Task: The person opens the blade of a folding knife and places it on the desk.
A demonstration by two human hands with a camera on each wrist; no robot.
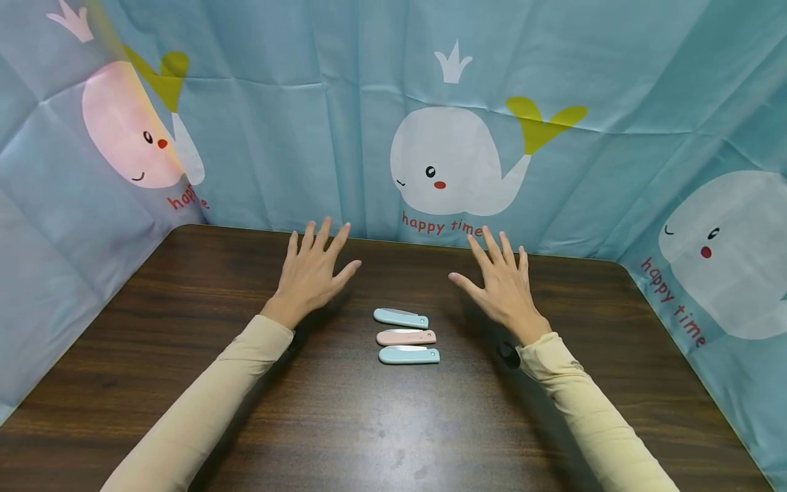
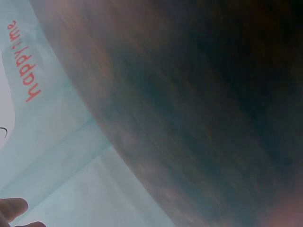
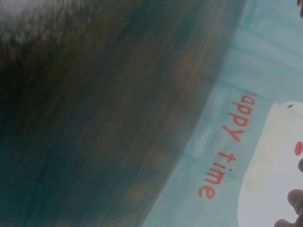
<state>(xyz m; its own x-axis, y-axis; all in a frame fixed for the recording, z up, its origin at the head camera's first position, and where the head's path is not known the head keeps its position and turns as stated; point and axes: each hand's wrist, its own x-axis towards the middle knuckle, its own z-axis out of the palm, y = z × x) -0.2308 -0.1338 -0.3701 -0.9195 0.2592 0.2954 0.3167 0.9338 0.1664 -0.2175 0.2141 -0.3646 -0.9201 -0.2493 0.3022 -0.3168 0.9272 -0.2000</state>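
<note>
Three folding knives lie in a stack of rows at the middle of the table, blades folded along their handles. The far one is a light blue knife (image 1: 401, 318), the middle one a pink knife (image 1: 406, 337), the near one another light blue knife (image 1: 408, 355). Beyond them to the left, my left hand (image 1: 311, 273) is held with fingers spread and nothing in it. My right hand (image 1: 501, 287) is spread the same way on the right, also holding nothing. In the wrist views only a few fingertips (image 2: 13, 208) show at the frame edges.
The dark wood table (image 1: 344, 424) has rounded far corners. Behind it and at both sides hangs a light blue curtain (image 1: 264, 150) printed with whales and red lettering. A dark wrist-worn item (image 1: 508, 354) shows under the right cuff.
</note>
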